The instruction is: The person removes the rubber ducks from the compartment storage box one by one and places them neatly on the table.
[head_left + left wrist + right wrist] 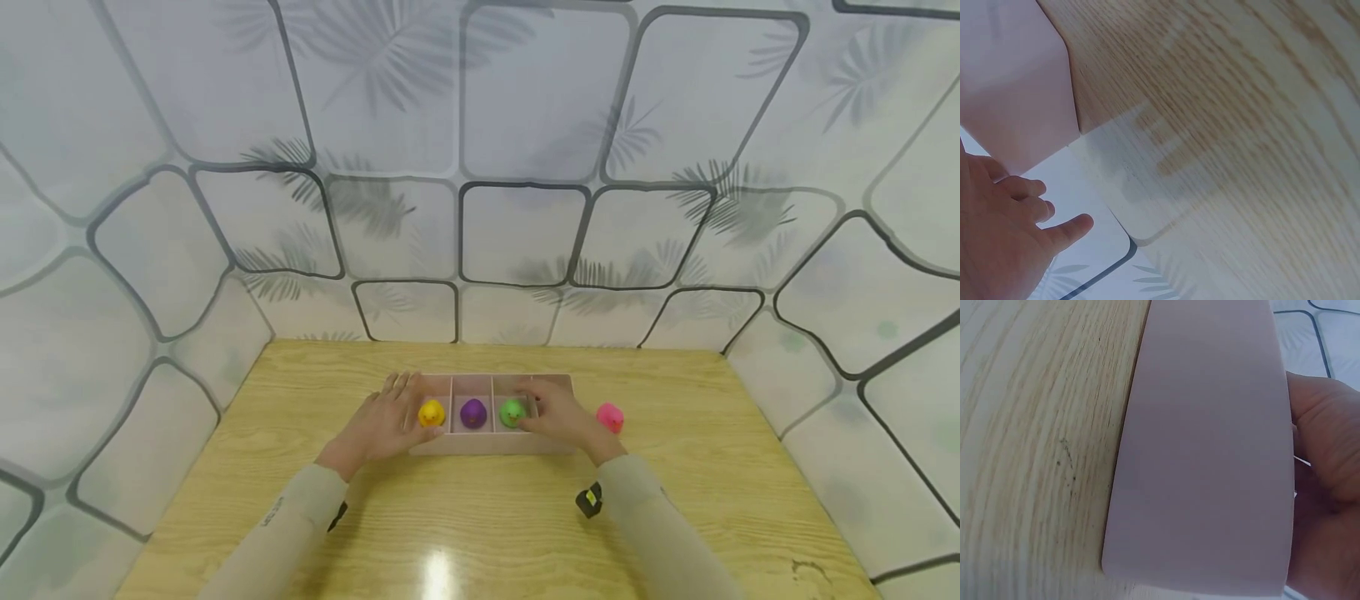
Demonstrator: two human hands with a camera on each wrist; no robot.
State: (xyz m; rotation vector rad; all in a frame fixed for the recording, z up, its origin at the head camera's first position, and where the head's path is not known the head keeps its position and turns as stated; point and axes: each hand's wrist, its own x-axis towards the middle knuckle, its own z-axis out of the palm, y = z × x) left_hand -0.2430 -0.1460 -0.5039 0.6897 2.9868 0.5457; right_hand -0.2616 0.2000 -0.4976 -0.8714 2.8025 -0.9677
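A pale pink divided box (491,444) lies on the table. A yellow duck (431,414), a purple duck (473,413) and a green duck (513,413) sit in separate compartments, from left to right. My left hand (386,421) rests at the box's left end, fingers extended and thumb along the front near the yellow duck. Over the right end reaches my right hand (561,414). Its thumb and forefinger are spread near the green duck, the thumb close to its right side. In the right wrist view, the box wall (1204,450) hides those fingertips.
A bright pink duck (611,417) stands on the wooden table (480,517), just right of the box and near my right wrist. A small black wrist device (589,500) shows beneath the right sleeve. Patterned white panels (525,233) enclose the table's back and sides.
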